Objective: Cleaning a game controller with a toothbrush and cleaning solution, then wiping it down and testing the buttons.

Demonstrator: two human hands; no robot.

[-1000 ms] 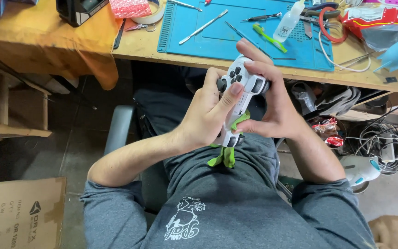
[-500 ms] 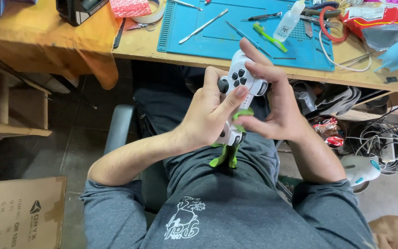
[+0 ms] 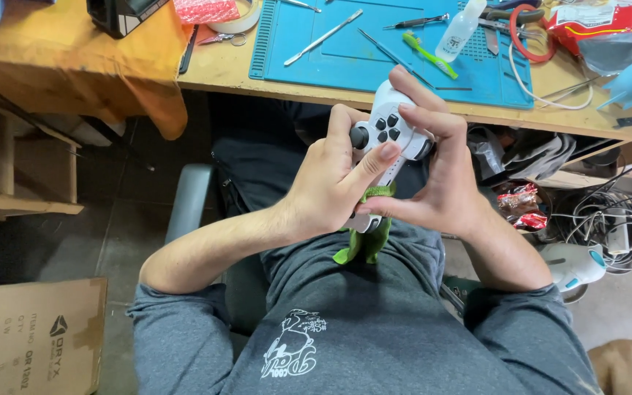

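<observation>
Still both hands' fingers (image 3: 374, 162) tight around the white game controller (image 3: 389, 132), green piece (image 3: 363, 245) lower than before.

Even, soft daylight-type light, source off-frame, seems from top/right; no hard shadows. Blue mat (image 3: 404, 51) and wooden bench (image 3: 213, 69) bright, well exposed, slight sheen on mat, no blown glare. White game controller (image 3: 393, 139) brightest item, detail still readable. Under-bench area behind it dark, detail lost in shadow. Floor at left dim, grey. Soft shadow under left hand (image 3: 330, 190) and right hand (image 3: 440, 186) onto grey shirt (image 3: 374, 329). Focus sharp centre; slight softness at hands' edges. Wide-angle lens: bench edge bows, corners stretched, cardboard box (image 3: 31, 336) bottom left skewed. Cables (image 3: 608, 219) at right fairly crisp.
</observation>
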